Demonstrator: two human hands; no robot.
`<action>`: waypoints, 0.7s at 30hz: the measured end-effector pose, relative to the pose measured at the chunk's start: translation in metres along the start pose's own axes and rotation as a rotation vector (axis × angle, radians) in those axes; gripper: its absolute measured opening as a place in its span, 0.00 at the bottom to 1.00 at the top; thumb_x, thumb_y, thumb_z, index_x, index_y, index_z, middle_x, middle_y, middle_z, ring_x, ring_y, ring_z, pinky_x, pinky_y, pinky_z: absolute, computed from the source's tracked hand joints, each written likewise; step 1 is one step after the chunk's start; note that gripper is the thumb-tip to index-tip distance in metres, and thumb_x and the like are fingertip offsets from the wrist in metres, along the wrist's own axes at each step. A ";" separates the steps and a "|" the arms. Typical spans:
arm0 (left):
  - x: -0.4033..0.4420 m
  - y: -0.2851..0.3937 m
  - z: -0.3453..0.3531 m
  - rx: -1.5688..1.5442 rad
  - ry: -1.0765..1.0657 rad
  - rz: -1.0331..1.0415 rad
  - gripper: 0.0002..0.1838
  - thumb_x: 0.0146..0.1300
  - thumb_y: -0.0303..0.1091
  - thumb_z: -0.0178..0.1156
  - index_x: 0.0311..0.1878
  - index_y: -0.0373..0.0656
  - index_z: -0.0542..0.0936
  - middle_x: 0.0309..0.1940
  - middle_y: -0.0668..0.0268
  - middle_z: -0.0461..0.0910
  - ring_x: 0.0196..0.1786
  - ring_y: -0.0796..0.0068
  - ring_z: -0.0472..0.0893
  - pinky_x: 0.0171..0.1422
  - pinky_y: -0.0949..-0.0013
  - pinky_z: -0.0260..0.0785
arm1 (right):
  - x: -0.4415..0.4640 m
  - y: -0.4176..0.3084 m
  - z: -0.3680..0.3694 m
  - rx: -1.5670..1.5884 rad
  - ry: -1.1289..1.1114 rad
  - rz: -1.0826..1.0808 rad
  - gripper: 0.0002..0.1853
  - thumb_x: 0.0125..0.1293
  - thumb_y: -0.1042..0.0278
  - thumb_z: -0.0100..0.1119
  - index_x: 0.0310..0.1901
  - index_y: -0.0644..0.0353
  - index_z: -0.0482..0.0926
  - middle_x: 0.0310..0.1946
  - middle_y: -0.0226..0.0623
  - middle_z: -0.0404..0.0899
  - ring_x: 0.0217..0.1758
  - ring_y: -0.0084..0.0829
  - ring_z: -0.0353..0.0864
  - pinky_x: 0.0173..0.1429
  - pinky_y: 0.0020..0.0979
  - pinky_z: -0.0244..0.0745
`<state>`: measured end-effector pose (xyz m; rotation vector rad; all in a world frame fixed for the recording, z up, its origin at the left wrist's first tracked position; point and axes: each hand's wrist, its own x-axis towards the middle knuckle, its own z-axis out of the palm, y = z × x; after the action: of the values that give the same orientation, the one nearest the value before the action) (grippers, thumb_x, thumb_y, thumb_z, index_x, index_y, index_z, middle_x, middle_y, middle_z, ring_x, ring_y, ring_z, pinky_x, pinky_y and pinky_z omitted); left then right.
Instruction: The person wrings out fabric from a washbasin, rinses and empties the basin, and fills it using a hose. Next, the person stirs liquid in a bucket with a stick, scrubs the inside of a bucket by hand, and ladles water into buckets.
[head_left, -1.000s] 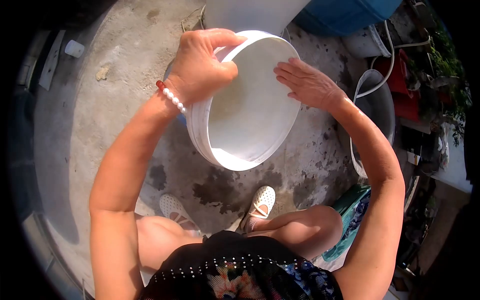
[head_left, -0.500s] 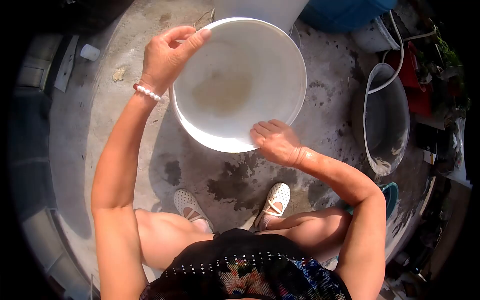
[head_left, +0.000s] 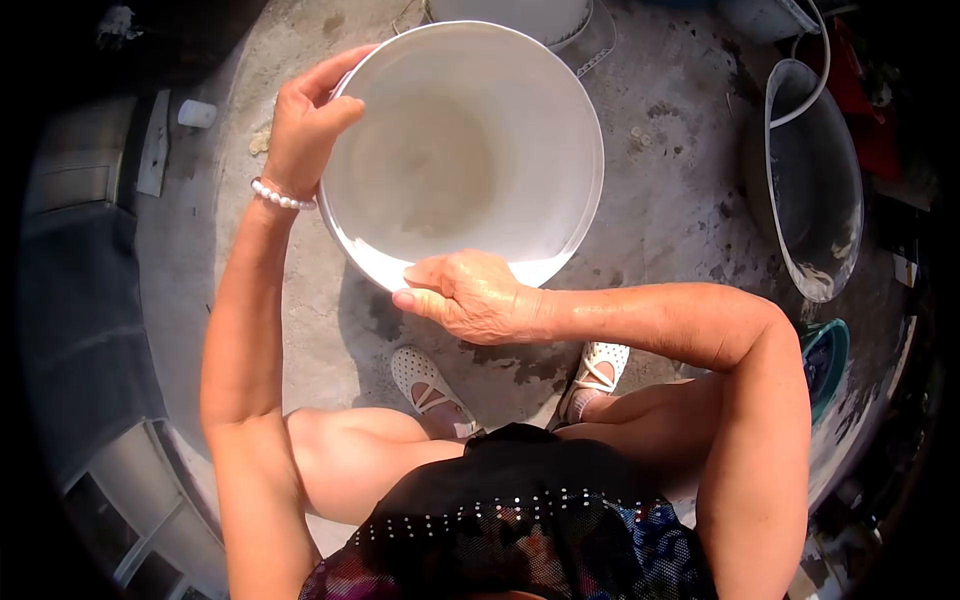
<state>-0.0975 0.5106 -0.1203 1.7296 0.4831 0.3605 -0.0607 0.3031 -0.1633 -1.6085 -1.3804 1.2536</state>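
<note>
A large round white bucket [head_left: 545, 130] is tilted so that its mouth faces me, and a dull brownish patch shows at its bottom. My left hand [head_left: 315, 125] is wrapped round the bucket's upper left side, thumb at the rim and fingers partly hidden behind the wall. Around that wrist is a white beaded bracelet [head_left: 283, 196]. At the near rim, my right hand [head_left: 470, 295] grips the edge, its fingers over the inside and its thumb outside. The bucket's underside is out of sight.
To the right, a grey oval tub [head_left: 815, 190] has a white hose [head_left: 825, 70] over its rim. A teal basin [head_left: 828, 370] stands nearer me. Beyond the bucket is another white container [head_left: 560, 15]. A small white cup [head_left: 197, 114] lies at left on the concrete floor [head_left: 670, 190].
My right hand has slid left along the near rim. My left hand has moved down and now wraps the bucket's side. The view has shifted slightly.
</note>
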 end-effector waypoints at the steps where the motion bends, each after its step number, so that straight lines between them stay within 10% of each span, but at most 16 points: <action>1: -0.003 0.001 0.002 -0.076 -0.019 -0.028 0.26 0.45 0.22 0.49 0.52 0.35 0.76 0.42 0.63 0.80 0.43 0.76 0.79 0.49 0.74 0.71 | 0.014 0.025 -0.013 0.282 -0.139 -0.016 0.22 0.68 0.49 0.43 0.44 0.62 0.75 0.29 0.46 0.77 0.34 0.40 0.76 0.44 0.39 0.69; 4: -0.004 0.002 0.010 -0.008 -0.066 0.075 0.26 0.44 0.22 0.46 0.51 0.35 0.77 0.43 0.63 0.80 0.44 0.76 0.78 0.51 0.74 0.71 | 0.054 0.063 -0.043 -0.203 -0.006 0.480 0.25 0.66 0.51 0.46 0.47 0.71 0.74 0.41 0.51 0.77 0.46 0.44 0.76 0.52 0.40 0.69; 10: 0.002 0.006 0.022 0.033 -0.102 0.138 0.26 0.41 0.20 0.45 0.48 0.34 0.79 0.48 0.60 0.78 0.51 0.74 0.75 0.59 0.73 0.65 | 0.156 0.143 -0.032 -0.875 0.768 0.117 0.19 0.61 0.64 0.47 0.49 0.66 0.74 0.46 0.48 0.74 0.55 0.51 0.67 0.61 0.43 0.60; 14: 0.010 0.003 0.019 0.045 -0.112 0.155 0.27 0.39 0.19 0.45 0.48 0.34 0.79 0.49 0.59 0.77 0.52 0.71 0.75 0.61 0.72 0.63 | 0.210 0.122 0.020 0.211 1.040 -0.107 0.19 0.65 0.66 0.42 0.53 0.65 0.71 0.49 0.50 0.73 0.56 0.46 0.68 0.64 0.39 0.57; 17: 0.007 0.002 0.018 0.019 -0.135 0.199 0.28 0.39 0.19 0.44 0.48 0.33 0.79 0.49 0.57 0.77 0.53 0.70 0.75 0.62 0.71 0.62 | 0.181 0.106 0.059 0.680 0.453 -0.183 0.17 0.67 0.67 0.43 0.52 0.66 0.72 0.53 0.51 0.70 0.56 0.45 0.69 0.64 0.36 0.58; 21: 0.012 0.004 0.014 0.025 -0.148 0.138 0.27 0.39 0.20 0.45 0.48 0.33 0.78 0.49 0.57 0.77 0.52 0.70 0.76 0.60 0.70 0.65 | 0.132 0.163 0.014 -0.251 -0.198 -0.261 0.16 0.62 0.67 0.48 0.51 0.60 0.74 0.51 0.47 0.73 0.56 0.43 0.71 0.61 0.37 0.62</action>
<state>-0.0799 0.5035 -0.1195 1.8037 0.2632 0.3229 -0.0224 0.3940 -0.3494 -1.4323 -1.8686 1.1411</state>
